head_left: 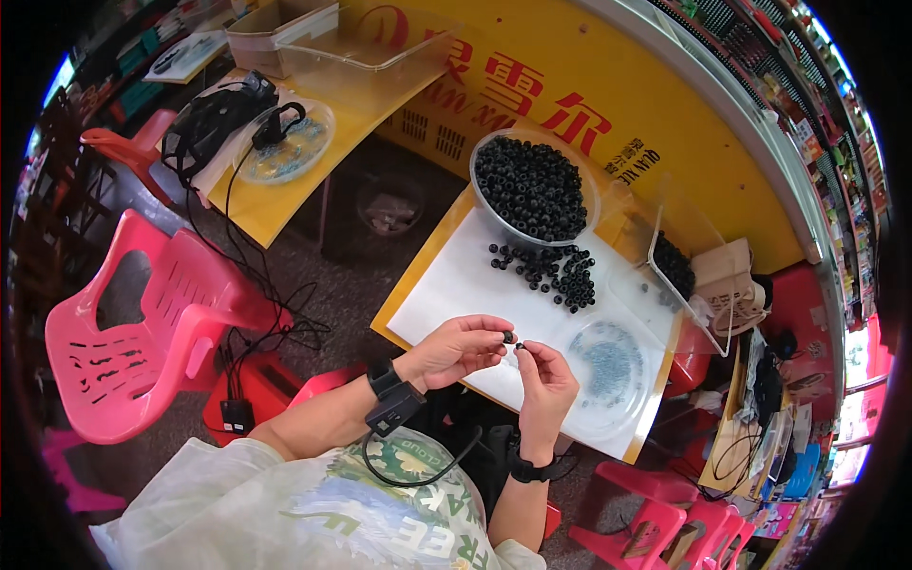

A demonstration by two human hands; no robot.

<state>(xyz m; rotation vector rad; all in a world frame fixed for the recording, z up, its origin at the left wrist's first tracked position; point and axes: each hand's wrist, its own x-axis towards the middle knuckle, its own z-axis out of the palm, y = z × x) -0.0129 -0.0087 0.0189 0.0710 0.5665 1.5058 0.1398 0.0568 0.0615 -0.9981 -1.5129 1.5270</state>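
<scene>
Above the near edge of a small table covered with a white sheet (432, 299), my hands meet at the fingertips. My left hand (454, 353) pinches a small round black bead (508, 337) between thumb and forefinger. Just beside it, my right hand (546, 375) is closed in a pinch, with a tiny dark piece at its fingertips too small to make out. Beyond them lies a loose pile of black beads (570, 278). A clear round bowl (595, 211) heaped with black beads (530, 188) stands behind the pile. To the right sits a clear shallow dish (608, 366) of tiny pale bluish pieces.
A clear bin (698, 309) with more black beads stands at the table's right edge. At left are a pink chair (114, 370), trailing black cables (252, 275) and another yellow table (275, 214) bearing a black bag (214, 123). A yellow panel (684, 123) rises behind.
</scene>
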